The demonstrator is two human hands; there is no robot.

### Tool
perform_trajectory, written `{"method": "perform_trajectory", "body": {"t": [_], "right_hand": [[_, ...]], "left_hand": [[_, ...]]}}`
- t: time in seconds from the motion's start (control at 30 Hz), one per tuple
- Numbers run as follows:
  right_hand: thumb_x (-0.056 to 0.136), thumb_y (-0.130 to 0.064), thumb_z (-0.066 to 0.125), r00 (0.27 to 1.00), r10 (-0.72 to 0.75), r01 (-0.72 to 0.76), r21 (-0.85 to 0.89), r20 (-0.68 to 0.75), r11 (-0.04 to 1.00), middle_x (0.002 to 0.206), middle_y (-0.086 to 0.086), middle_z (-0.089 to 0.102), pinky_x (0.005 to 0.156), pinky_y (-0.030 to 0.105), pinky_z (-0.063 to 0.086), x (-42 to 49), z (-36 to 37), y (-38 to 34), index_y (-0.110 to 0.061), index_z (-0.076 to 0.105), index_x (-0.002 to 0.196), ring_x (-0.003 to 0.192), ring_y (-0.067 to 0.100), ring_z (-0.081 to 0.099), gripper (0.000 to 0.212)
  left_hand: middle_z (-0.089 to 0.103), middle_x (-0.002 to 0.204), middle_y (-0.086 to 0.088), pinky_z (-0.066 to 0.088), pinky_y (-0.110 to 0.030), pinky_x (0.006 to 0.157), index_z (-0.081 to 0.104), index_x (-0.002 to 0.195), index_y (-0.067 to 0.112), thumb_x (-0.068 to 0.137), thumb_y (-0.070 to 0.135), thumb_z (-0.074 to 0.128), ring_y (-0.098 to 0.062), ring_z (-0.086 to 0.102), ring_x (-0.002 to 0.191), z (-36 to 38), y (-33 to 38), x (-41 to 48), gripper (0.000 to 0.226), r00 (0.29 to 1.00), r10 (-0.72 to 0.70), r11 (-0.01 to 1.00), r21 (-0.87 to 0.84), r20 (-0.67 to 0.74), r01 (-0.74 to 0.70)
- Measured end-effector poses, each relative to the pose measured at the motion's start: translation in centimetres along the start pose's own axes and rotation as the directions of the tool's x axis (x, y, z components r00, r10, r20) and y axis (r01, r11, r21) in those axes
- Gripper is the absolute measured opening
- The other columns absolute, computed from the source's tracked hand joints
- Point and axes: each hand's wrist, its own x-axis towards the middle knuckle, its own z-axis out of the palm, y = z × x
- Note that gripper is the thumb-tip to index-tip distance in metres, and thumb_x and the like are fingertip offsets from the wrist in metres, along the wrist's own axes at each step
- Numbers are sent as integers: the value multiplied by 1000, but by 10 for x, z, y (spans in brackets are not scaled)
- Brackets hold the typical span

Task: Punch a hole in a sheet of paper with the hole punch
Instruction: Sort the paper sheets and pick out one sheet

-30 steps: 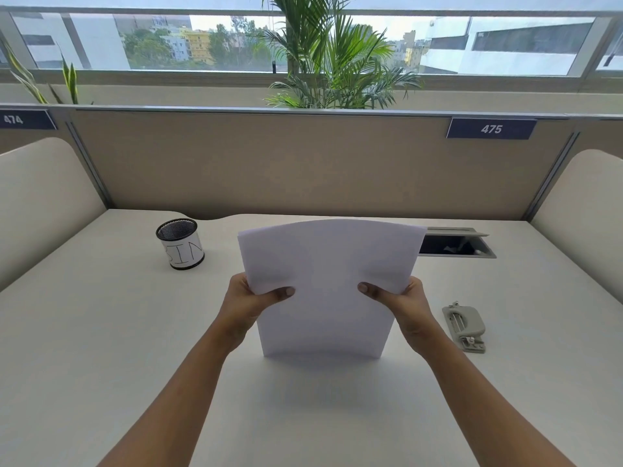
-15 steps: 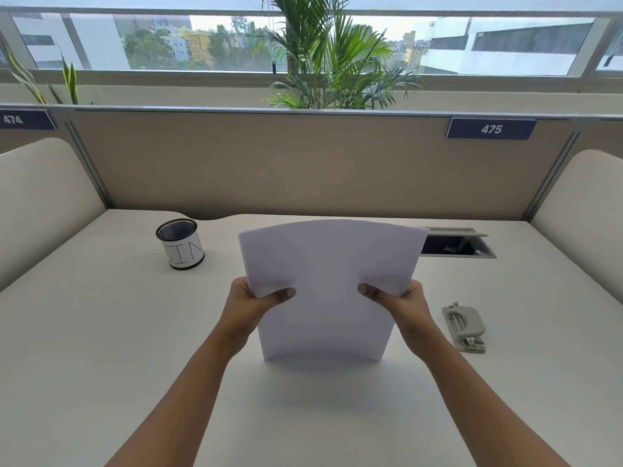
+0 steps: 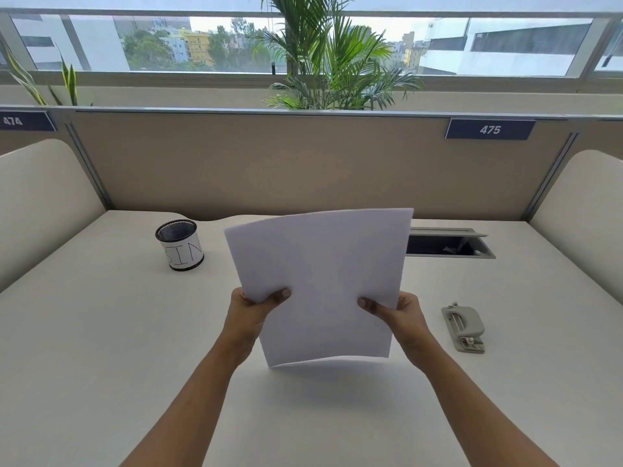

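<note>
both forearms come in from the bottom edge. the left hand (image 3: 251, 315) pinches the sheet of paper (image 3: 320, 281) at its 9 o'clock edge, thumb on the near face. the right hand (image 3: 403, 318) does the same at 3 o'clock. the sheet stands nearly upright and slightly bowed, its lower edge close over the desk (image 3: 101, 332). a grip on both sides probably keeps the limp paper square before it goes to the tool.

the hole punch (image 3: 463, 326) lies flat on the desk at 3 o'clock of the right hand, apart from it and untouched, so punching looks not yet begun. farther off, a mesh pen cup (image 3: 180, 245) stands at 10 o'clock of the sheet and an open cable hatch (image 3: 448, 246) at 2 o'clock.

the fingers behind the paper are hidden, as is the hatch's left end. i cannot tell whether the lower edge touches the desk, or whether this is one sheet or several. the hatch's inside is too dark to read.
</note>
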Motion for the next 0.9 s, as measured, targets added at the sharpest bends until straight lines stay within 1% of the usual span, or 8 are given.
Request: {"method": "perform_trajectory", "body": {"t": [0.1,0.2,0.3,0.4,0.57,0.67,0.8,0.9], "right_hand": [[70,-19,78,998,2,4,-92,57,996,64,-2,69,59,15,50,-7,-13,13,-11,74,66,63,11,63,9],[70,-19,79,998,23,-17,-96,66,995,63,-4,67,61,13,48,-12,-23,22,-14,75,68,63,8,61,7],[71,-13,74,998,57,-59,48,39,997,71,2,74,70,22,52,-13,-25,27,-14,75,73,69,13,69,3],[69,-14,69,993,101,-114,217,68,970,81,2,76,68,20,56,-16,-17,28,-16,75,80,77,16,71,12],[69,-15,69,993,47,-89,407,113,909,96,2,75,67,26,57,-18,10,28,-16,71,95,86,17,71,27],[70,-15,69,998,15,-38,432,58,901,97,1,75,68,25,57,-15,11,27,-16,71,96,88,15,70,27],[68,-16,71,1000,-8,6,344,5,939,92,0,75,68,25,57,-10,-9,24,-16,75,89,83,14,70,21],[68,-17,71,999,-44,46,258,-15,965,84,-4,76,69,24,58,-4,-28,17,-17,76,81,78,11,69,14]], "left_hand": [[76,83,5,57,-25,64,78,78,21,62,15,74,-11,71,76,-7,1,2,17,997,14,989,-148,-78,-26],[76,92,7,57,-24,69,78,83,23,67,12,70,-10,71,85,-13,1,3,21,992,27,958,-280,-126,-62],[75,96,10,57,-25,73,78,85,27,76,8,65,-9,71,89,-13,-2,2,24,985,32,922,-376,-172,-95],[75,95,10,57,-24,69,78,85,28,83,4,59,-9,71,87,-3,-6,0,31,979,-3,882,-462,-202,-93],[74,103,6,58,-30,76,74,97,23,74,12,64,-13,70,94,15,-17,-8,28,982,-41,828,-556,-184,-69],[75,99,7,59,-28,73,68,101,22,80,4,60,-12,70,91,12,-23,-6,29,976,-53,847,-527,-211,-68],[75,94,10,58,-24,71,66,99,22,83,-6,55,-7,70,88,-19,-22,1,34,970,-32,892,-444,-243,-82],[76,86,8,58,-23,65,67,96,19,63,13,80,-9,71,79,-53,-12,5,36,991,-55,960,-281,-125,18]]}}
